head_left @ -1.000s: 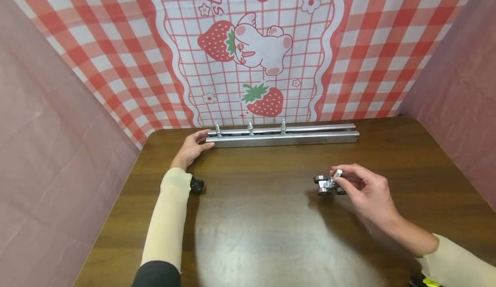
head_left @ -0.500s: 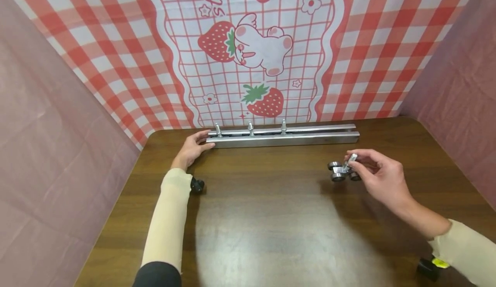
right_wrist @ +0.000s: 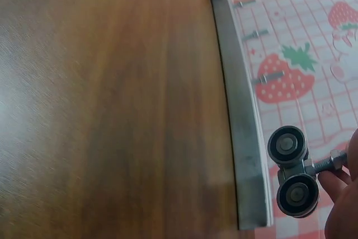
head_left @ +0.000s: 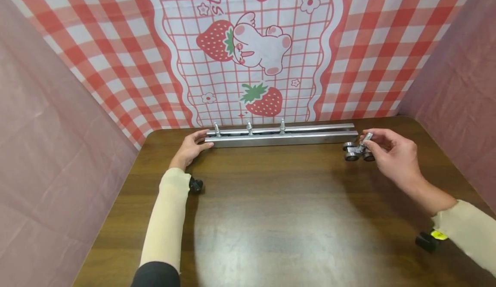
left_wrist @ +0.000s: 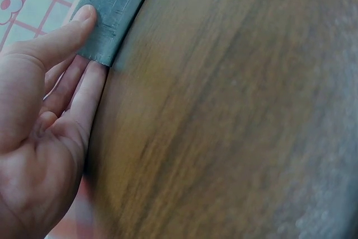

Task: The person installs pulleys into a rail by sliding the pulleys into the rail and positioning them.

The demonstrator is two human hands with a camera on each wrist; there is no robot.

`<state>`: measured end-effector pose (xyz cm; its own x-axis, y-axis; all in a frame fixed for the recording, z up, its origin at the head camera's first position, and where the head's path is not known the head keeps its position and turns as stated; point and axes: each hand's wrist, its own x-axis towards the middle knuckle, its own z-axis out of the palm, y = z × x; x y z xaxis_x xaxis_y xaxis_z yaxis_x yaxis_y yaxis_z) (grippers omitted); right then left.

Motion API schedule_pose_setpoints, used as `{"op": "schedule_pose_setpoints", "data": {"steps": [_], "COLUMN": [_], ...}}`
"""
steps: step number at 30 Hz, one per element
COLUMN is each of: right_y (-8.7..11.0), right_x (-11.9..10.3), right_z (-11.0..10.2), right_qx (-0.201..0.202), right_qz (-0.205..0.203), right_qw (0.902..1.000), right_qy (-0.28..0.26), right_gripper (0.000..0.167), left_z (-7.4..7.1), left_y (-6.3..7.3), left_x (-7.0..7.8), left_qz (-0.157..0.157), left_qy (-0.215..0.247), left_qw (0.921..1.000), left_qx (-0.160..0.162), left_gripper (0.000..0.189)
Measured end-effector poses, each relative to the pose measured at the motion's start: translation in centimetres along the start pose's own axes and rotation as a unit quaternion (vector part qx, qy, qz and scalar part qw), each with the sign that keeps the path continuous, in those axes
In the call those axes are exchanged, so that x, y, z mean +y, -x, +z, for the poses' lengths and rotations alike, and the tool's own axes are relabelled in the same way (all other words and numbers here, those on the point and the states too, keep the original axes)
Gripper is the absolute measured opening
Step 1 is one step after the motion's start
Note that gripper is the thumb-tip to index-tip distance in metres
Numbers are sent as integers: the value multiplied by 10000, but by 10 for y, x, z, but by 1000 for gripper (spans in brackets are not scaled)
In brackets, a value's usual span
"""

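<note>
A metal channel rail lies along the back edge of the table, its slot facing up. Three threaded bolts stand up out of the slot, the middle bolt among them. My left hand holds the rail's left end; in the left wrist view the thumb presses its front face and the fingers reach round the end. Between thumb and fingers, my right hand pinches the bolt of a wheeled roller trolley. The trolley is raised by the rail's right end, its wheels pointing down and its bolt tilted.
The brown wooden table extends in front of the rail. A red-checked strawberry cloth hangs directly behind it. Pink fabric walls close in both sides. A black wrist device sits under the right sleeve.
My right hand has carried the roller trolley back and to the right, up to the rail's right end. The left hand and the rail have stayed in place.
</note>
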<state>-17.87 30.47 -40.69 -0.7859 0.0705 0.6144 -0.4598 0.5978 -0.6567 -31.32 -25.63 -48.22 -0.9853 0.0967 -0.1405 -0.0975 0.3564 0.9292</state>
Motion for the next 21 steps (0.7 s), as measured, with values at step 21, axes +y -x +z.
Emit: {"op": "schedule_pose_setpoints", "data": {"steps": [21], "right_y": [-43], "right_x": [48], "right_z": [-3], "right_qx": [597], "right_qz": [497], "right_qw": [9966], "right_qy": [259], "right_gripper": [22], "left_z": [-1], "left_y": [-1], "left_x": [0], "left_qz": [45], "left_qy": [-37], "left_qw": [10000], "left_qx": [30], "left_gripper": [71]}}
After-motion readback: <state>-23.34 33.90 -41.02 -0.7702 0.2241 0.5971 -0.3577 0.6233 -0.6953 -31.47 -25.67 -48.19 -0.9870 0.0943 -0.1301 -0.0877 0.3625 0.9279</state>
